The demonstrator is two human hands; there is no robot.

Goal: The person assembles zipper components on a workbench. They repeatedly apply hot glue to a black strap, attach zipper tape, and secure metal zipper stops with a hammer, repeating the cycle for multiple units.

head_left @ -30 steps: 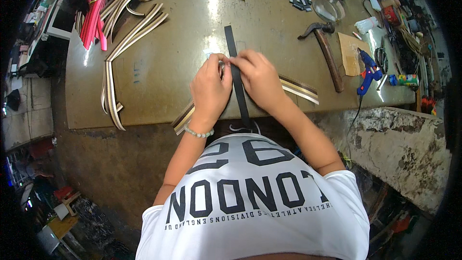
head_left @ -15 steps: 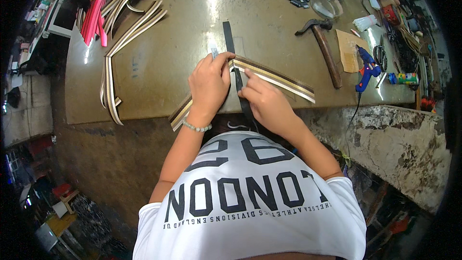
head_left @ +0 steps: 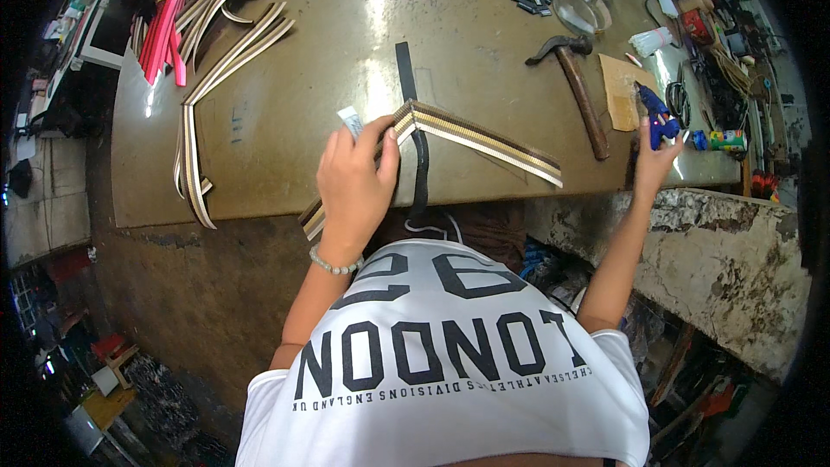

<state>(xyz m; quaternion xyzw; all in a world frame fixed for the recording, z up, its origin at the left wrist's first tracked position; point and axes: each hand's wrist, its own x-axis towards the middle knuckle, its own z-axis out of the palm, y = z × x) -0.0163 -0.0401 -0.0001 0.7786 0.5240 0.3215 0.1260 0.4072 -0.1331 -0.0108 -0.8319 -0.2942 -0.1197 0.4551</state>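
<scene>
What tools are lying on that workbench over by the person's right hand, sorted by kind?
Hammer: 1
Blue glue gun, at the right hand: 1
Total: 2 tools
The left hand rests on the striped strap, not on a tool.

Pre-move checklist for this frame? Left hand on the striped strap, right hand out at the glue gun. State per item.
1. left hand pinning the striped strap at its bend: ok.
2. black strap crossing under the bend, lying straight: ok.
3. right hand at the blue glue gun: touching; firm grip: cannot tell.
4. Glue gun hot or loaded: cannot tell.
5. hammer between strap and gun, in the return path: not ok.
6. Strap's right end flat on the table: ok.
</scene>
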